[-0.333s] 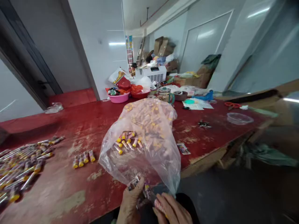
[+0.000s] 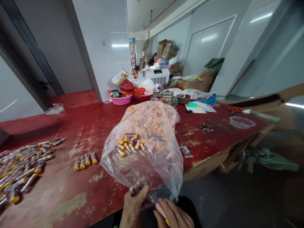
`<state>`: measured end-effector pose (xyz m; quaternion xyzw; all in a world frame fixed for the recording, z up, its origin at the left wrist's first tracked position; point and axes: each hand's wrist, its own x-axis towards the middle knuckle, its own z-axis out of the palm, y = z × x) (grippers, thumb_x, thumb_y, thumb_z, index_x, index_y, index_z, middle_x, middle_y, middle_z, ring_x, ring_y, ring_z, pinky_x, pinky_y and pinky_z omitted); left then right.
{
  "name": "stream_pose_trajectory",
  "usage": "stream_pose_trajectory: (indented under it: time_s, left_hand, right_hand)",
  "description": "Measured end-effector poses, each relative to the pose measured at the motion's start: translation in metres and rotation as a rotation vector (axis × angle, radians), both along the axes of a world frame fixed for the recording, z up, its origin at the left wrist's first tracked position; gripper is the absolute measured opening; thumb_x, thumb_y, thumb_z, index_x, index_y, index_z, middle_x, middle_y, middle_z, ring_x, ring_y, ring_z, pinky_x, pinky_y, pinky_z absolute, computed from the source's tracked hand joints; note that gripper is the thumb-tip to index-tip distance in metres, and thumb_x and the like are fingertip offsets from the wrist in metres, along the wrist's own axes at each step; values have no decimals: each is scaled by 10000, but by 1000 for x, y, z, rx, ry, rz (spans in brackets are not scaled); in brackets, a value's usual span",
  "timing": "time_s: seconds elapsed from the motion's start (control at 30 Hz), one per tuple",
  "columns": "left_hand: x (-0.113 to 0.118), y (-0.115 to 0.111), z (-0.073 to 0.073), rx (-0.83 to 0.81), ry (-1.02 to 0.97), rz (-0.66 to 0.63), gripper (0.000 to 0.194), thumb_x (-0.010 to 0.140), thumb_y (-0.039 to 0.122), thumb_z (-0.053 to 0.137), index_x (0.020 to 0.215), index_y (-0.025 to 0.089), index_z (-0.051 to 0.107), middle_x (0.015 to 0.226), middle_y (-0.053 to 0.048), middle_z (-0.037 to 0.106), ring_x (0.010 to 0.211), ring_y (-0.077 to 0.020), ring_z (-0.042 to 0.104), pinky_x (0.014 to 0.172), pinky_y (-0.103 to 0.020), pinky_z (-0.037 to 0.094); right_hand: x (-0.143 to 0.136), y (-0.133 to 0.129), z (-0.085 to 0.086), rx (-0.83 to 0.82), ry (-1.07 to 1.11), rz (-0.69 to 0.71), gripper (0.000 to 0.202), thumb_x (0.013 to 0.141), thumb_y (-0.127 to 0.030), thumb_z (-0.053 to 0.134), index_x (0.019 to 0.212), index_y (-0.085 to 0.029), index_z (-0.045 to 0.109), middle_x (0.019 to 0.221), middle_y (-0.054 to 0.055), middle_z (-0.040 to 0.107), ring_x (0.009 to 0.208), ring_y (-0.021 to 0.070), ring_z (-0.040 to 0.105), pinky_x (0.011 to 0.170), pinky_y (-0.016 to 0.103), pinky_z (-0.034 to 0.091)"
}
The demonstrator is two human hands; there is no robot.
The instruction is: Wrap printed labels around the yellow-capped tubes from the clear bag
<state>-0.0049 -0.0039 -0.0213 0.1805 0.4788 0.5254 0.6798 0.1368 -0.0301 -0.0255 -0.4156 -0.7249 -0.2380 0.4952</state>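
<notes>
Gripping tubes (image 2: 139,189) at six o'clock, left hand (image 2: 133,209) and right hand (image 2: 174,215) fingers clamped; bag (image 2: 147,142) could snag and spill.

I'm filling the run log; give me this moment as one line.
left hand: holds small tubes | right hand: holds yellow-capped tube | plastic bag: open, full of tubes | red table: loose tubes at left

No legible text: printing on the tube wrappers (image 2: 136,190), the poster (image 2: 132,47) and the papers (image 2: 200,108) is too blurred to read.
</notes>
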Motion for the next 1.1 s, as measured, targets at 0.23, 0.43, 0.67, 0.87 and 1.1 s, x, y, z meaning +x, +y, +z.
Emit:
stream_pose_trajectory:
  time_s: [0.23, 0.43, 0.67, 0.87, 1.1]
  left_hand:
    - [0, -13, 21, 71, -35, -87, 441, 575, 386, 924, 828, 99, 703, 800, -75, 675, 704, -156, 605, 686, -260, 532]
    - [3, -15, 20, 22, -129, -116, 405, 591, 339, 924, 845, 112, 706, 799, -62, 677, 688, -137, 601, 624, -217, 501]
    - [9, -16, 15, 19, -137, -169, 347, 638, 341, 900, 807, 113, 700, 771, -50, 673, 678, -127, 596, 683, -232, 525]
    - [-1, -11, 19, 82, -116, -262, 368, 649, 381, 891, 864, 125, 739, 786, -55, 680, 715, -129, 604, 723, -216, 519]
    - [8, -19, 22, 145, -212, -405, 360, 651, 389, 888, 873, 139, 754, 765, -67, 673, 677, -138, 595, 663, -231, 530]
  right_hand:
    - [-6, -19, 13, -91, -180, 10, 148, 933, -77, 529, 1033, -76, 638, 958, 104, 726, 805, 226, 702, 675, 348, 548]
    - [-11, -18, 7, -323, 224, 141, 129, 951, -162, 562, 1055, -87, 581, 874, 90, 688, 811, 167, 676, 732, 265, 566]
    - [2, -18, 7, -480, 87, 145, 291, 982, -290, 491, 1193, -93, 524, 999, 141, 683, 880, 219, 692, 725, 308, 600]
    - [30, -24, 21, -730, 182, 334, 366, 974, -268, 503, 1335, -220, 477, 1302, 68, 567, 1227, 150, 542, 1036, 243, 473]
    - [18, -19, 23, -420, 199, 239, 180, 950, -171, 556, 1124, -181, 603, 1072, 97, 650, 972, 177, 663, 833, 269, 571]
